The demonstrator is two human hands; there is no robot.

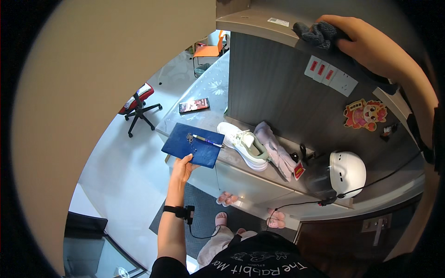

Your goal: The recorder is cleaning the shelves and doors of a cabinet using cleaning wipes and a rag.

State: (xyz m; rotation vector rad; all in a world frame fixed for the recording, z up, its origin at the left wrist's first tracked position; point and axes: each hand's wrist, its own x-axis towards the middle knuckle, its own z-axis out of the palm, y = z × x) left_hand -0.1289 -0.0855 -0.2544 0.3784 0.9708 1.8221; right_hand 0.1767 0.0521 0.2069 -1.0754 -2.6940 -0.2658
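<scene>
My left hand (183, 168) grips the near edge of a dark blue notebook (177, 142), held roughly flat. On its cover lie a pen (208, 140) and a small scatter of grey bits (189, 138). A bunched dark grey cloth (321, 34) is in my right hand (361, 41), up at the edge of a wooden shelf (257, 29). Just beyond the notebook, a white sneaker (243, 146) rests on the cabinet top (229, 160). Beside it is a folded lilac fabric item (276, 149).
A white helmet (349, 173) with a visor sits at the right of the cabinet. Switches and a socket (330, 74) and a cartoon sticker (366, 114) are on the back panel. A boxed item (194, 106) lies on the patterned surface. Pink slippers (227, 198) stand below; a swivel chair (140, 111) is farther left.
</scene>
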